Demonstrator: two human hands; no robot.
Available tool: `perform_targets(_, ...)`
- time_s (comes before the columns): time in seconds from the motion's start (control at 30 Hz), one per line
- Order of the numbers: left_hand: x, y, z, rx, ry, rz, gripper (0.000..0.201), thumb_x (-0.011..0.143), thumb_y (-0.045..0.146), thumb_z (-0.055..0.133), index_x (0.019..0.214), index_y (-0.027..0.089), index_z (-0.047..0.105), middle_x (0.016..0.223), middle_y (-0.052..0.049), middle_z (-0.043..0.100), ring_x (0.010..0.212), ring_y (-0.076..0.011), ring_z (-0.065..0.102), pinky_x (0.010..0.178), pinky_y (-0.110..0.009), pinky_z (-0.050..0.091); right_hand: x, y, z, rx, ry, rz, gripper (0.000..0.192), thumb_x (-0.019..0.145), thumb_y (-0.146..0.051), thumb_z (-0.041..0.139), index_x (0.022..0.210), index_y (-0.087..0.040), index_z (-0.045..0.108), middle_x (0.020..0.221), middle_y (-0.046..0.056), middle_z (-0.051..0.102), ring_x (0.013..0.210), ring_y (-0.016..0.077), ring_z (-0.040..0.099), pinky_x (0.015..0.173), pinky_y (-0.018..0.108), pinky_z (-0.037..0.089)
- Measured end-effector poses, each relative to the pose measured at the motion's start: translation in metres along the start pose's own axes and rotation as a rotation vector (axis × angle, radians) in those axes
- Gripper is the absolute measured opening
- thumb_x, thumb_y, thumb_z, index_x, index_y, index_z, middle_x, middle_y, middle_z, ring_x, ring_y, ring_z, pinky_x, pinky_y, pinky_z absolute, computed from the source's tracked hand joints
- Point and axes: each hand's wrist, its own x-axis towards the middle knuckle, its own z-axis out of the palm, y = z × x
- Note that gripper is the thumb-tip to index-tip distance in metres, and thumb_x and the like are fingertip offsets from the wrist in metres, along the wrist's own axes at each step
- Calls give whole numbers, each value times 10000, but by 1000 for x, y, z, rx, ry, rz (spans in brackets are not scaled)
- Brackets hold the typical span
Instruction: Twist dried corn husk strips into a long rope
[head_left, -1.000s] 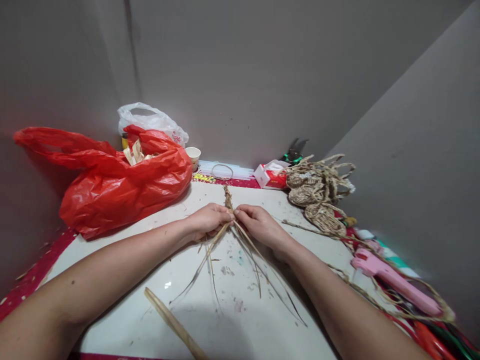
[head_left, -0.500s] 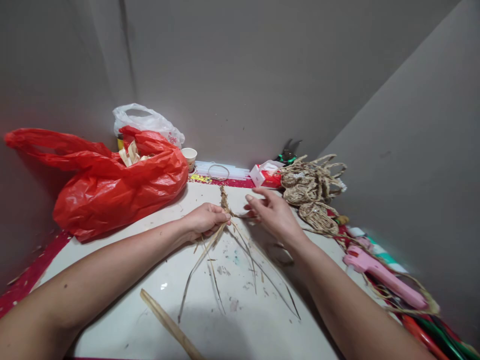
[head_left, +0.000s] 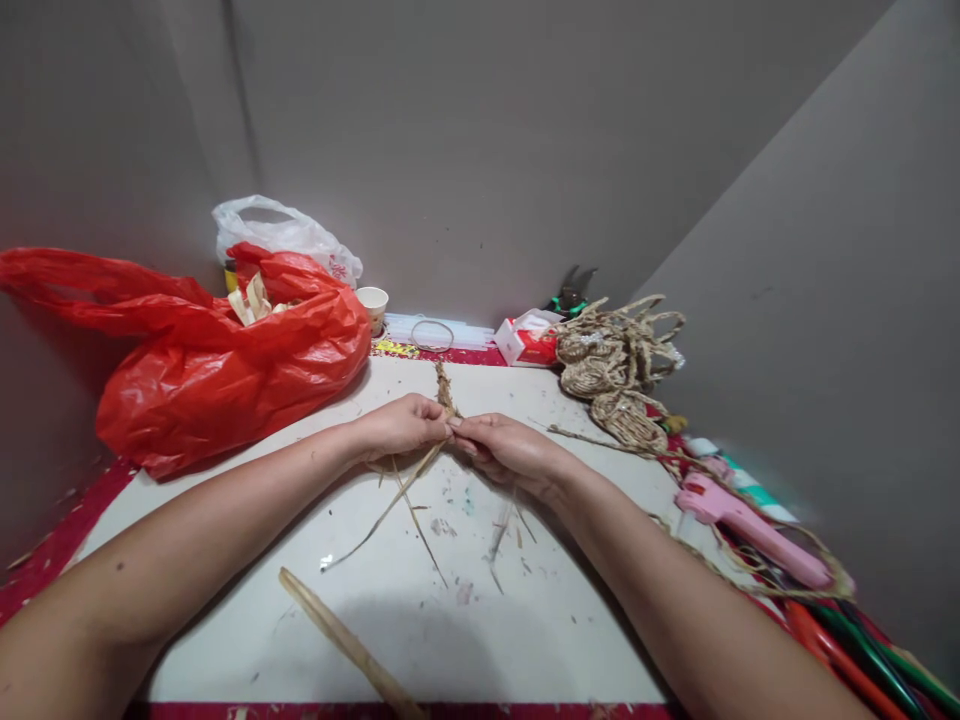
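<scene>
A short braid of dried plant fibre (head_left: 443, 385) lies on the white board (head_left: 315, 655), pointing away from me. My left hand (head_left: 409, 424) pinches its near end between thumb and fingers. Right beside it, my right hand (head_left: 506, 448) is closed on the fibre strands at the same spot, fingertips touching those of the left. Loose strands (head_left: 386, 512) trail from under the hands toward me. A wider flat strip of dried fibre (head_left: 337, 640) lies apart near the front edge.
A red plastic bag (head_left: 240, 370) with pale strips in it stands left, a paper cup (head_left: 373, 308) behind. At the right are coiled rope pieces (head_left: 628, 420), a tissue pack (head_left: 536, 345), black-green pliers (head_left: 571, 295) and a pink glue gun (head_left: 757, 530).
My right hand has moved left and down to meet the left hand, closing on the strands. The loose strands on the right have shifted. The view has moved slightly.
</scene>
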Motion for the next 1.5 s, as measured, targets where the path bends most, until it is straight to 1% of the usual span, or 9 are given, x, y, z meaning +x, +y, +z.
perform_targets(0.3, -6, 17, 1, 693, 150, 41, 233, 758, 281, 441, 629, 137, 571, 548, 9, 500, 516, -99, 415, 506, -216, 305, -4, 0, 13, 220, 118, -6, 206, 747, -224, 520, 557, -161, 474, 343, -105, 233, 305, 26, 119, 308, 172, 68)
perform_targets(0.47, -15, 25, 30, 1023, 223, -67, 248, 770, 234, 420, 762, 133, 647, 726, -99, 647, 662, -185, 578, 618, -263, 399, -4, 3, 22, 349, 146, -15, 361, 728, -254, 572, 491, -195, 307, 359, -102, 245, 309, 16, 148, 305, 156, 110)
perform_targets(0.63, -31, 27, 58, 1160, 82, 19, 172, 721, 175, 490, 749, 136, 655, 738, -114, 652, 718, -207, 603, 661, -274, 418, 0, 8, 19, 434, 97, 43, 190, 719, -191, 556, 564, -152, 451, 377, -112, 228, 329, 18, 121, 297, 142, 101)
perform_targets(0.77, -34, 41, 35, 979, -37, 95, 291, 785, 326, 452, 623, 147, 615, 574, -58, 586, 563, -163, 539, 548, -256, 376, 0, 5, 11, 551, 39, 56, 146, 711, -154, 539, 582, -142, 470, 388, -112, 216, 341, 18, 103, 298, 137, 104)
perform_targets(0.9, -14, 34, 0, 514, 335, 133, 250, 790, 351, 475, 694, 137, 560, 610, -21, 561, 539, -99, 504, 520, -205, 351, 1, 2, 6, 643, -73, 34, 140, 722, -169, 561, 614, -140, 476, 404, -123, 180, 356, 14, 92, 311, 123, 114)
perform_targets(0.93, -8, 28, -3, 321, 341, 83, 207, 792, 323, 473, 741, 136, 548, 646, -24, 574, 531, -90, 507, 517, -200, 360, 2, 2, 5, 634, -94, 32, 118, 724, -172, 568, 640, -134, 494, 410, -126, 178, 360, 13, 87, 314, 119, 110)
perform_targets(1.07, 6, 4, 4, -209, 117, -110, 188, 813, 276, 409, 718, 142, 500, 553, 13, 483, 417, -57, 401, 429, -181, 303, 4, 5, 3, 505, -129, 2, 139, 732, -210, 604, 675, -122, 512, 435, -125, 206, 371, 7, 84, 322, 121, 101)
perform_targets(1.27, 1, 4, 8, 12, 167, -77, 238, 778, 279, 436, 620, 137, 544, 418, 68, 301, 356, -45, 196, 385, -214, 118, -4, 0, 3, 270, -143, -7, 197, 728, -311, 624, 711, -143, 521, 446, -123, 237, 379, 19, 97, 343, 146, 75)
perform_targets(1.5, 1, 2, 2, 205, 124, -20, 225, 737, 270, 463, 588, 130, 556, 520, 30, 484, 459, -51, 335, 472, -197, 238, -7, 1, 8, -457, 151, -244, 172, 781, -264, 487, 696, -145, 577, 497, -53, 412, 435, 63, 303, 422, 190, 233)
